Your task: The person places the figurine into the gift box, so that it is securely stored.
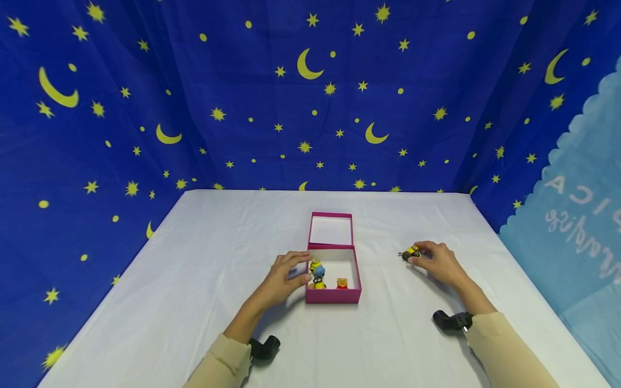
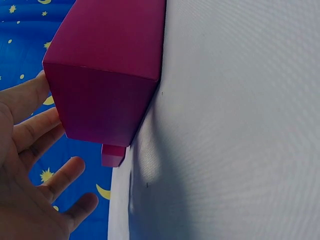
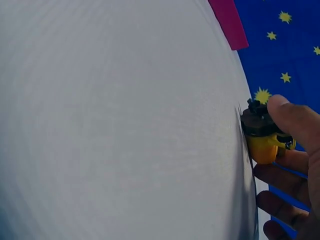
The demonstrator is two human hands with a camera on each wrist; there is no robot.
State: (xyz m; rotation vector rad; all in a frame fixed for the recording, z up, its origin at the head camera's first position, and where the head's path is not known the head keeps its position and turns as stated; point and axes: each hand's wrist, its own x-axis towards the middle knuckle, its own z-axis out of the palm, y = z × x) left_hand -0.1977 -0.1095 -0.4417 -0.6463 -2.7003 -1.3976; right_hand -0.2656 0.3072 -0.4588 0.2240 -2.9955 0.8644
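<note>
An open magenta box (image 1: 332, 296) stands mid-table, its lid folded back. Inside, at the left, a minion figurine (image 1: 317, 268) in blue lies above a smaller yellow-and-black figurine (image 1: 318, 283); a bear figurine (image 1: 342, 283) in red sits near the front wall. At the box's left rim, my left hand (image 1: 281, 280) touches with thumb and extended fingers; the left wrist view hides their tips behind the box (image 2: 100, 100). Right of the box, my right hand (image 1: 439, 263) pinches a yellow-and-black minion figurine (image 1: 411, 253) between thumb and fingers, low over the tabletop.
The lid (image 1: 331, 230) lies behind the box, white inside. A white cloth (image 1: 218, 242) covers the table. Blue curtains (image 1: 262, 97) with moons and stars hang behind and at the sides, and a light-blue banner (image 1: 577, 215) hangs at the right. Black wrist devices (image 1: 264, 349) sit on both forearms.
</note>
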